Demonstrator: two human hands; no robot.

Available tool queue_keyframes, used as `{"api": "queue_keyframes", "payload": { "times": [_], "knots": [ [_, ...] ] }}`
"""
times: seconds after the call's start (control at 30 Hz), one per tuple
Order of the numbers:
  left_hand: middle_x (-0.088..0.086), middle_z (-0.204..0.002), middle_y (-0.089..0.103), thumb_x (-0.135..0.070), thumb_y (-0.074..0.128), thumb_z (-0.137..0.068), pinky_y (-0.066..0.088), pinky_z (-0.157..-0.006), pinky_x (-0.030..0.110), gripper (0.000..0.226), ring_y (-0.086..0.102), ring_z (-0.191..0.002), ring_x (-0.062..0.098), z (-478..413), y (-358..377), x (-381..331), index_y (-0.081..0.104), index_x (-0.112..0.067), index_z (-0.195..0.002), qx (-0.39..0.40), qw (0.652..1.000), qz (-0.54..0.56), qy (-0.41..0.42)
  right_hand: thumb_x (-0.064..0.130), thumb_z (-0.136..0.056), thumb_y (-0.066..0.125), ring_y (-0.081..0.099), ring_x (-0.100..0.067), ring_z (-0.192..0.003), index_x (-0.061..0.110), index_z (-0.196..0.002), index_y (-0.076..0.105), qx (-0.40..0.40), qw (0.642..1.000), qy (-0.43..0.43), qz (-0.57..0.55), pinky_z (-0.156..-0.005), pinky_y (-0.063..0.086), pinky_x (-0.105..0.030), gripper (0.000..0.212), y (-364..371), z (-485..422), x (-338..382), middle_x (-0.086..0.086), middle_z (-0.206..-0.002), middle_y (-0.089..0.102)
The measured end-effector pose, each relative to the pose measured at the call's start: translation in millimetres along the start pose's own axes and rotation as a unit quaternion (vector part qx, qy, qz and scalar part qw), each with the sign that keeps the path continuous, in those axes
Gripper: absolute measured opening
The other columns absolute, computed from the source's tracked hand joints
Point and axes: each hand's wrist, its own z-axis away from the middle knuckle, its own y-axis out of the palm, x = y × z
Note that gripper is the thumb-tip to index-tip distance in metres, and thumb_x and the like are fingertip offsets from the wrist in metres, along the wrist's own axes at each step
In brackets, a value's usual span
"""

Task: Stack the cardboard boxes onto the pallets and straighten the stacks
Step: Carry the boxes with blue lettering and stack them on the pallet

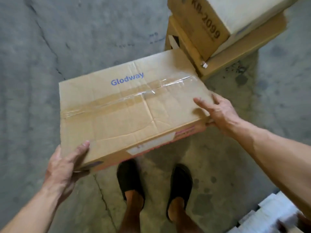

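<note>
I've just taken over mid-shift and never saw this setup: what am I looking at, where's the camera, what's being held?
There is no machine here: one wide-angle camera worn on a person's head looks down at their bare hands. The left hand grips the near left corner of a taped cardboard box printed Glodway; the right hand holds its right corner. The box seems lifted off the concrete floor, above the person's feet in dark slippers. More boxes stand stacked at upper right. At lower right, something white is too blurred to name.
</note>
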Motion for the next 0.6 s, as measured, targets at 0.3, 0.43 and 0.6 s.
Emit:
{"api": "queue_keyframes", "payload": {
  "times": [0.3,0.43,0.6],
  "knots": [
    [0.014,-0.119,0.068,-0.015,0.077,-0.085,0.058,-0.043,0.04,0.041,0.065,-0.089,0.033,141.2,-97.6,-148.8,0.062,-0.017,-0.122,0.037,0.992,-0.017,0.12,0.036,-0.081,0.081,0.068,-0.009,-0.096,0.029,-0.143,0.052,-0.028,0.992,-0.088,-0.089,-0.076,0.063,-0.04,0.069,-58.6,197.5,126.8,0.01,-0.117,0.065],
    [0.005,-0.112,0.067,-0.019,0.078,-0.085,0.057,-0.042,0.04,0.046,0.067,-0.086,0.023,207.5,-121.5,-233.3,0.058,-0.021,-0.126,0.107,0.971,-0.007,0.213,0.051,-0.075,0.083,0.067,-0.024,-0.109,0.033,-0.146,0.049,-0.091,0.979,-0.133,-0.125,-0.08,0.061,-0.054,0.081,-91.8,296.3,168.1,0.004,-0.126,0.063],
    [0.003,-0.12,0.069,-0.05,0.093,-0.053,0.059,-0.061,0.062,0.08,0.07,-0.102,0.029,286.5,-142.5,-309.9,0.06,-0.029,-0.123,0.161,0.942,-0.037,0.293,0.063,-0.07,0.081,0.066,-0.027,-0.11,0.036,-0.145,0.047,-0.174,0.953,-0.179,-0.17,-0.08,0.06,-0.057,0.087,-136.2,413.6,197.7,0.0,-0.129,0.062]
  ]
}}
